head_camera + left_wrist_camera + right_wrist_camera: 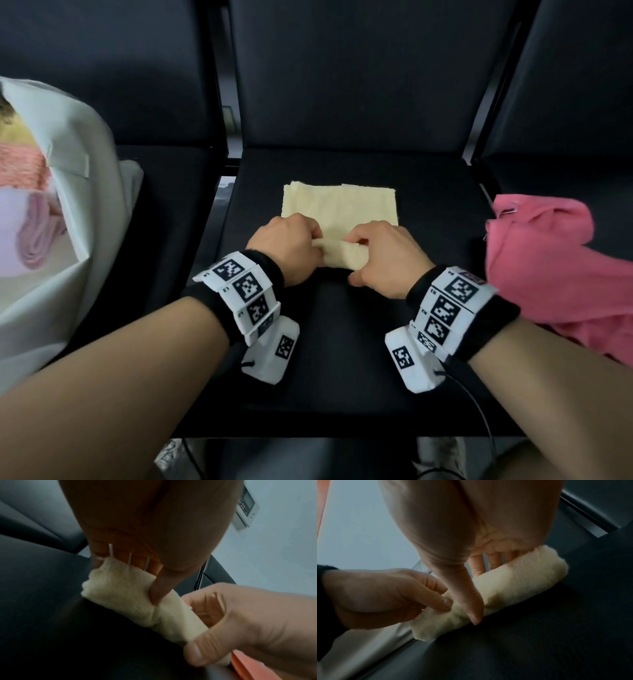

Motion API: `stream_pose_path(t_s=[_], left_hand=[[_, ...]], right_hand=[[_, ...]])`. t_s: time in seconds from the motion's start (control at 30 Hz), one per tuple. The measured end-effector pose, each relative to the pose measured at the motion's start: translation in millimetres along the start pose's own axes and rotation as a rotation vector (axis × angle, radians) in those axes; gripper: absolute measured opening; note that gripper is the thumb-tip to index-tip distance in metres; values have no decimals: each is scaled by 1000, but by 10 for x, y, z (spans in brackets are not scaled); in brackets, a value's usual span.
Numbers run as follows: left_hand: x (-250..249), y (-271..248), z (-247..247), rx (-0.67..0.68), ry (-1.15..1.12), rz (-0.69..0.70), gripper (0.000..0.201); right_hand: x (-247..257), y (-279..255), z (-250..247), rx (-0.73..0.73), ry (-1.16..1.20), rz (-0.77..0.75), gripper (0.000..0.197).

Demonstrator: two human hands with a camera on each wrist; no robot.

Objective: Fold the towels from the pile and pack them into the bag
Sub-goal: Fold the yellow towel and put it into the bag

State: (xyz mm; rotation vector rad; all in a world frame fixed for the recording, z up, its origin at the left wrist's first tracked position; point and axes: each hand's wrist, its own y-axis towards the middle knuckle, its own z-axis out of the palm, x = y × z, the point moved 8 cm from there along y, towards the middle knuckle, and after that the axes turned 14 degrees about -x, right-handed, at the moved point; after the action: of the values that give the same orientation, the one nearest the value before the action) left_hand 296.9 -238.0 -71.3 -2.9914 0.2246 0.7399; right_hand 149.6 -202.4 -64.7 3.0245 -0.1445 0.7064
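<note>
Both hands point(337, 251) grip the yellow towel's point(342, 205) rolled near edge

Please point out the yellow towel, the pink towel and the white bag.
yellow towel point(342, 205): head view, flat unrolled part.
pink towel point(544, 253): head view, middle of heap.
white bag point(92, 192): head view, side wall.

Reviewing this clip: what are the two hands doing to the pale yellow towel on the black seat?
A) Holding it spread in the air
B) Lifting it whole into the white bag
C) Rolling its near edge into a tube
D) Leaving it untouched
C: the left hand and right hand both grip a rolled near end of the pale yellow towel, whose far part lies flat on the black seat.
</note>
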Motion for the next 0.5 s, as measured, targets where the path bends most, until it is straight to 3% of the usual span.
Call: stream_pose_path(t_s=[0.13,0.2,0.3,0.5], left_hand=[[-9,-14,-28,46,-36,11,7],[-24,-42,-32,59,-16,29,18],[-52,-102,4,114,69,70,50],[4,-82,-52,40,152,64,30]], right_hand=[[-6,19,-15,-26,-16,-32,27],[-27,28,-43,-16,37,-21,12],[-48,59,-94,-16,121,-4,7],[-58,56,-116,-3,126,-1,12]])
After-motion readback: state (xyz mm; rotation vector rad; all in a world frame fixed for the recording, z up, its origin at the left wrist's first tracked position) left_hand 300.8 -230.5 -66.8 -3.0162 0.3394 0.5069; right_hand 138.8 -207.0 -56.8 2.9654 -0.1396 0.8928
